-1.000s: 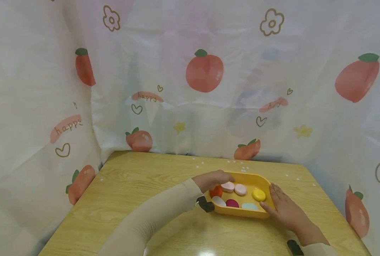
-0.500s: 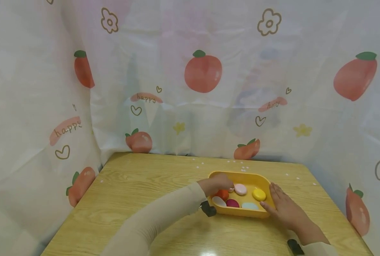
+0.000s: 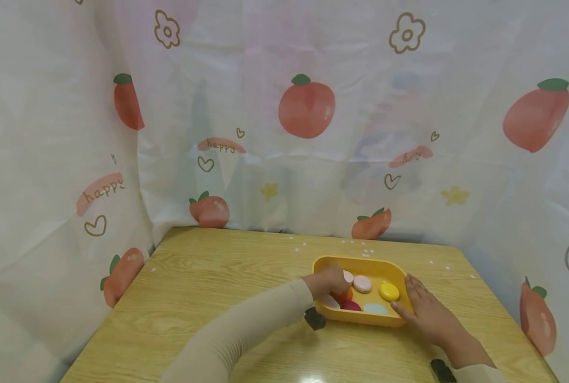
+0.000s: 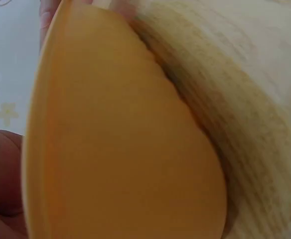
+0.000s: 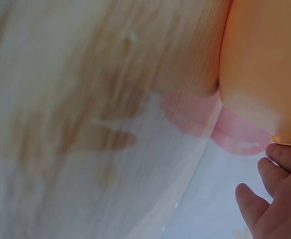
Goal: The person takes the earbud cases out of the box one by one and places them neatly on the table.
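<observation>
A yellow rectangular tray (image 3: 377, 319) holds several smooth, rounded pieces. My left hand (image 3: 331, 280) reaches over the tray's left side, its knuckles bent down among the pieces. It covers part of an orange piece (image 3: 346, 296); I cannot tell whether its hidden fingertips pinch it. Just beyond are two pale pink pieces, the right one (image 3: 362, 283) uncovered. Along the near wall lie white, dark red (image 3: 351, 306) and pale mint (image 3: 375, 309) pieces; a yellow piece (image 3: 388, 291) is at right. My right hand (image 3: 430, 313) rests extended fingers against the right wall, thumb at the near corner.
The tray stands on a wood-grain table (image 3: 217, 276). Small white dots (image 3: 368, 251) are scattered near its back edge. A white printed curtain (image 3: 308, 175) encloses the back and both sides. Dark wrist cameras hang under both wrists, the left one (image 3: 315, 319) beside the tray.
My left hand has moved from the left rim further into the tray, bending its fingers down. The orange piece has shifted right and slightly nearer. My right hand stays on the tray's right side.
</observation>
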A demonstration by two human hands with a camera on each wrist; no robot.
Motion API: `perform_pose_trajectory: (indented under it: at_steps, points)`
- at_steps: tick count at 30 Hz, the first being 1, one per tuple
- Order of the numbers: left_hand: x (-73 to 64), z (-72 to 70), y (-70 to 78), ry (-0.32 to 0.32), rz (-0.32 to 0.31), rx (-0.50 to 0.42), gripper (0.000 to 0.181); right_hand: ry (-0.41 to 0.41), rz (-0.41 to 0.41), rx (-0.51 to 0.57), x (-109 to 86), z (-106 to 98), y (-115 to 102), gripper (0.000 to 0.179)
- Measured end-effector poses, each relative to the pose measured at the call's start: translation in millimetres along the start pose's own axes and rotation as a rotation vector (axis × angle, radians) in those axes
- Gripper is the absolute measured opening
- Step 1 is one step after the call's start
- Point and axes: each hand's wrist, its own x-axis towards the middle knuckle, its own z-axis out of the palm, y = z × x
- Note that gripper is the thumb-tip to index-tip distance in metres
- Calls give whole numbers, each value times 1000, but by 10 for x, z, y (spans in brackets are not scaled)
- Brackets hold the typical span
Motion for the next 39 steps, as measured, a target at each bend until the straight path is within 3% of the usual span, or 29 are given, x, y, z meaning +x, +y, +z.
perform_pose_trajectory:
  at_steps: [3, 6, 9, 11, 13, 14, 16, 20, 21, 23, 27, 33, 39]
  points:
    - [-15, 36, 38, 11, -15, 65, 28, 4, -1, -1, 0, -6, 1, 89]
    - [-31, 72, 55, 15, -43, 39, 60, 2, 0, 6, -2, -12, -4, 89]
    - [-59, 95, 46, -8, -90, -113, 81, 6, -4, 13, -6, -15, -7, 88]
    - [-74, 112, 28, -22, -102, -228, 82, 8, -8, 16, -8, -12, -6, 88]
    - [-77, 131, 6, -35, -90, -285, 80, 12, -14, 23, -9, -9, -2, 87]
    - [-59, 151, -10, -30, -63, -268, 69, 11, -14, 25, -11, -8, -2, 87]
    - [-24, 201, -26, -9, -31, -178, 73, 9, -14, 32, -12, -6, -5, 87]
    - [29, 281, -18, 71, 28, 45, 53, 9, -6, 39, -13, -5, -17, 86]
    - [21, 287, -6, 80, 21, 70, 60, 9, -5, 38, -12, -2, -18, 86]
    - [12, 290, 7, 94, 34, 88, 49, 9, -4, 36, -10, 3, -14, 86]
    - [-1, 282, 21, 85, 37, 66, 50, 10, -5, 31, -10, 10, -3, 86]
    - [10, 275, 26, 64, 18, -41, 54, 11, -5, 36, -18, 5, -4, 87]
    - [36, 269, 35, 61, 30, -139, 41, 10, 3, 39, -18, 2, -9, 88]
